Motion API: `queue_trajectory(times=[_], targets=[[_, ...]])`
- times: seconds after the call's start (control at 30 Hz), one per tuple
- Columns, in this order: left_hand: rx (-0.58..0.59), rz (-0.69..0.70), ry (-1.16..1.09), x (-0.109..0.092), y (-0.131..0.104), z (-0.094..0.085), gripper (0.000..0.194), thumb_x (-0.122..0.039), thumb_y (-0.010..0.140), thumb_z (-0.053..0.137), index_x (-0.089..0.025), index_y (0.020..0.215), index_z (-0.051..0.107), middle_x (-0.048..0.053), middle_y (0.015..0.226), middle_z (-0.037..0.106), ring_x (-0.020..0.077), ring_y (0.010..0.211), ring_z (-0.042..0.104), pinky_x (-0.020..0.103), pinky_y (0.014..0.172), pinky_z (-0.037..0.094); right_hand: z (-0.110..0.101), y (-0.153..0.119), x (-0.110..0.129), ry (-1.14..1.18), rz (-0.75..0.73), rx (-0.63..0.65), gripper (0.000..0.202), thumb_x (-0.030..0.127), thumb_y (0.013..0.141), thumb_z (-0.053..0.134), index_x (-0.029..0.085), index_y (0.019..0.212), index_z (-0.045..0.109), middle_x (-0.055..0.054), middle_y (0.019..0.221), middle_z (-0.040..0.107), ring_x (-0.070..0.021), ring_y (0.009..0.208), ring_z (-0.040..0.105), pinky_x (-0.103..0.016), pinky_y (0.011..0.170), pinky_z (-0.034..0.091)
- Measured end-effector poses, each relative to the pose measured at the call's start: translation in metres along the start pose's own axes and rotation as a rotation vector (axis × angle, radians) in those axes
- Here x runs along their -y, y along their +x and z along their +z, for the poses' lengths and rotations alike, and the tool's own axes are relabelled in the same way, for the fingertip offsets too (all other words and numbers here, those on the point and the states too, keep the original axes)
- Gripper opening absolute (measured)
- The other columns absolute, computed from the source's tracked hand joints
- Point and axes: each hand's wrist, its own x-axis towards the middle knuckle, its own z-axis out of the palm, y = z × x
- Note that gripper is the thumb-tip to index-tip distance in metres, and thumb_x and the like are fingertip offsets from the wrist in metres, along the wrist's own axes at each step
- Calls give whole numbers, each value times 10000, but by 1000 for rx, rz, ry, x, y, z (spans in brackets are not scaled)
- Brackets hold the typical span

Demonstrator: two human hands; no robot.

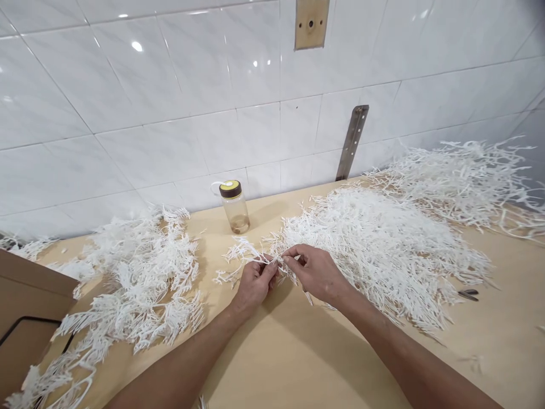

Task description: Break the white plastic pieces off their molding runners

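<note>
Both hands meet at the middle of the wooden table, just in front of a bottle. My left hand (255, 284) is closed, its thumb and fingers pinching a white branched plastic piece (247, 250) whose thin twigs spread up and to the left. From the right, my right hand (315, 271) pinches fine white tips of the same piece between thumb and forefinger. A large heap of white sprigs (383, 244) lies right beside and behind my right hand. Another heap of white branched pieces (136, 278) covers the table at the left.
A clear bottle (236, 213) with a dark and yellow lid stands near the tiled wall. Longer white strands (464, 176) lie at the back right. Small dark snips (468, 294) rest at the right. A cardboard box (34, 312) stands at the left edge.
</note>
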Motion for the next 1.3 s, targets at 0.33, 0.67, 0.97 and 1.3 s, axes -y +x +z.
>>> queue_trajectory(times=[0.33,0.67,0.97,1.3], targets=[[-42,-11,27,1,2,3,399,-512,813,619,-159,641,548,-58,441,419,71,412,357,220,429,259,5,-3,4,108,84,97,259,333,841,608,179,1043,659,-30,827,674,-103,436,589,-240,437,479],[-11,31,54,-5,-1,3,447,-526,830,597,-161,579,546,-38,429,437,82,428,396,230,454,283,11,-1,-2,141,78,20,205,337,862,559,191,880,701,-4,732,661,-119,494,611,-229,464,497],[42,17,10,-2,1,-1,458,-582,812,613,-164,636,557,-43,453,438,83,441,378,236,464,278,21,0,-9,138,40,-36,222,355,880,523,190,835,665,-12,728,659,-152,559,617,-268,528,493],[63,30,-18,6,-4,5,401,-547,818,642,-151,775,598,-58,514,416,72,467,337,230,477,262,14,9,-23,-255,-134,-362,123,192,853,451,193,788,555,-47,756,608,-174,663,551,-303,642,429]])
